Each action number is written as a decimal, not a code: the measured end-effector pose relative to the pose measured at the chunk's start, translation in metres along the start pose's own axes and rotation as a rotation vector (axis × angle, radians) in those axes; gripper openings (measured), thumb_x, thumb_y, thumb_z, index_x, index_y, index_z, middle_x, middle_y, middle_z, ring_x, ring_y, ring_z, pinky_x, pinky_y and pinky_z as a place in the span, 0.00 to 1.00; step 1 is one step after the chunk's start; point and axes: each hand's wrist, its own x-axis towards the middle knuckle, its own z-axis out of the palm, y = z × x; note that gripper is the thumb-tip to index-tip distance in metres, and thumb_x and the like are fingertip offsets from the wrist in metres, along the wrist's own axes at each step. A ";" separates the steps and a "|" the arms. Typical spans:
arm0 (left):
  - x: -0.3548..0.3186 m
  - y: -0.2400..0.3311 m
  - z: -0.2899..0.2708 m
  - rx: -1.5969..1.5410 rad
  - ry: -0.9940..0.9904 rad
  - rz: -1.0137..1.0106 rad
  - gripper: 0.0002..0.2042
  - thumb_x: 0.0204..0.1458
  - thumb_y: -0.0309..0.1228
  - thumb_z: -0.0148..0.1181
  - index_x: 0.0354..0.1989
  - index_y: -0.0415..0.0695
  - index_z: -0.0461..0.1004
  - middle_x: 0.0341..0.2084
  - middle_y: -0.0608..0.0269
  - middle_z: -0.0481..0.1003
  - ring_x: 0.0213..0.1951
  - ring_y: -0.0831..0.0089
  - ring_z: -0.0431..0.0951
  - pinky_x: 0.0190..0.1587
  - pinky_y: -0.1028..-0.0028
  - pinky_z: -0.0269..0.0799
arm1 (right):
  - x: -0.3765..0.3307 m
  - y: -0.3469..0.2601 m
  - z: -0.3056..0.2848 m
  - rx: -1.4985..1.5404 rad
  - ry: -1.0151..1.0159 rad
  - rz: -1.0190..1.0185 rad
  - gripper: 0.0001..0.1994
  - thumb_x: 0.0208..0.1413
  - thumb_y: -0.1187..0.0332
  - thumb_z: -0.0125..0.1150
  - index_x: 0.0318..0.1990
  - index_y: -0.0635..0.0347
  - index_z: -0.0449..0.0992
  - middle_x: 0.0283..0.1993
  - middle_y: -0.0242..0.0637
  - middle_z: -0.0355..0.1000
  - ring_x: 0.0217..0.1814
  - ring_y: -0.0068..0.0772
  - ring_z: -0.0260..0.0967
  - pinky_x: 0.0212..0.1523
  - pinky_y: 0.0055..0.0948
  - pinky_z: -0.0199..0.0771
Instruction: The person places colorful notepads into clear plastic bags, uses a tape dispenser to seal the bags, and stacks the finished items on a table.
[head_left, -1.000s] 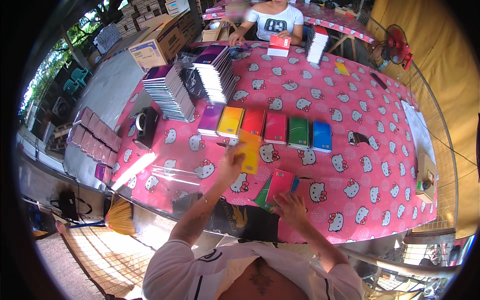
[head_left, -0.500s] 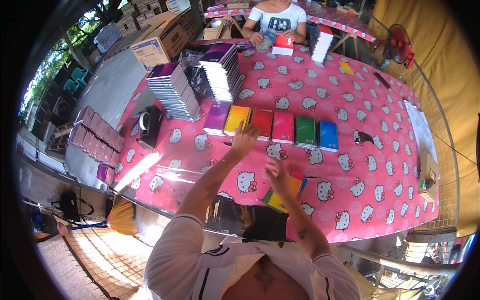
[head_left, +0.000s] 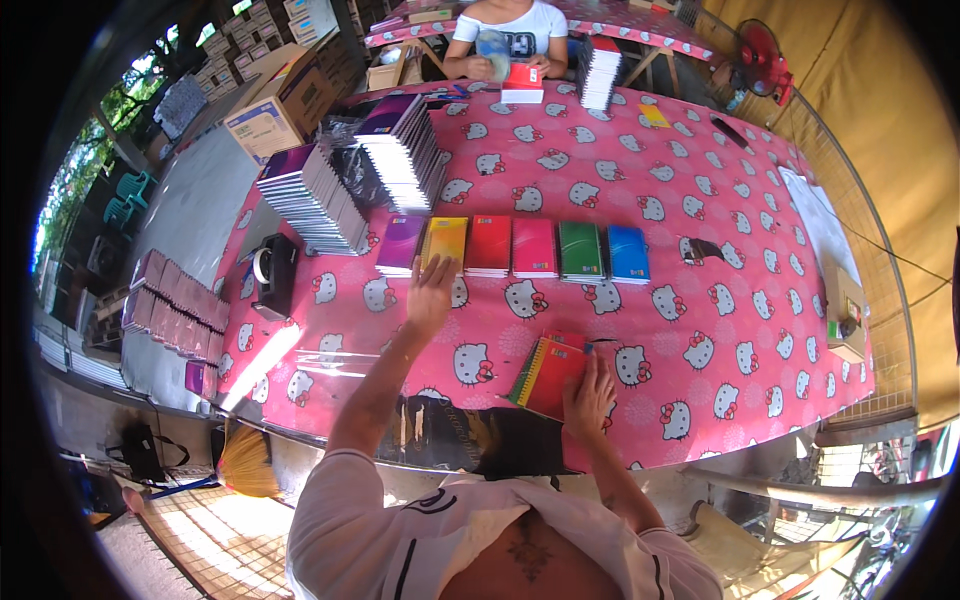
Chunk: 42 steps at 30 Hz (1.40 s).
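Six short stacks of spiral notebooks stand in a row: purple (head_left: 402,245), yellow (head_left: 446,238), red (head_left: 490,245), pink (head_left: 534,247), green (head_left: 580,250) and blue (head_left: 628,254). My left hand (head_left: 432,288) reaches to the yellow stack, its stretched fingertips lying over the near edge. Closer to me is a small uneven pile with a red notebook (head_left: 556,378) on top, and yellow and green edges show at its left. My right hand (head_left: 590,396) rests along the right side of this pile, fingers extended against the red notebook. What lies under that palm is hidden.
Two tall notebook stacks (head_left: 310,205) (head_left: 398,150) rise at the left, near a black tape dispenser (head_left: 277,278) and a cardboard box (head_left: 285,105). Across the pink table (head_left: 740,400) a person sits with a red notebook stack (head_left: 523,85). A red fan (head_left: 764,62) stands far right.
My left hand has drawn back from between the yellow and red stacks to the yellow stack's near edge. My right hand has come down to the pile's right side, uncovering the red notebook.
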 end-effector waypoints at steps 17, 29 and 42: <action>0.035 0.027 0.038 -0.033 0.058 0.103 0.23 0.50 0.24 0.56 0.58 0.38 0.69 0.48 0.48 0.76 0.51 0.54 0.77 0.54 0.57 0.73 | 0.182 -0.024 -0.012 0.353 0.017 -0.209 0.16 0.54 0.72 0.60 0.51 0.55 0.76 0.53 0.35 0.74 0.58 0.40 0.70 0.62 0.47 0.60; 0.049 0.193 -0.091 -0.293 -0.677 0.076 0.21 0.58 0.51 0.57 0.32 0.43 0.79 0.18 0.53 0.78 0.27 0.51 0.82 0.30 0.56 0.77 | 0.068 0.021 -0.020 0.561 -0.165 -0.586 0.20 0.46 0.88 0.50 0.44 0.58 0.80 0.49 0.41 0.75 0.59 0.40 0.69 0.57 0.35 0.68; 0.030 -0.110 -0.001 0.128 -0.241 -0.961 0.27 0.52 0.52 0.63 0.53 0.44 0.76 0.48 0.48 0.76 0.49 0.48 0.77 0.55 0.50 0.71 | -0.001 0.017 -0.006 1.216 -0.192 0.258 0.28 0.58 0.70 0.65 0.64 0.68 0.62 0.56 0.45 0.71 0.59 0.34 0.69 0.58 0.32 0.69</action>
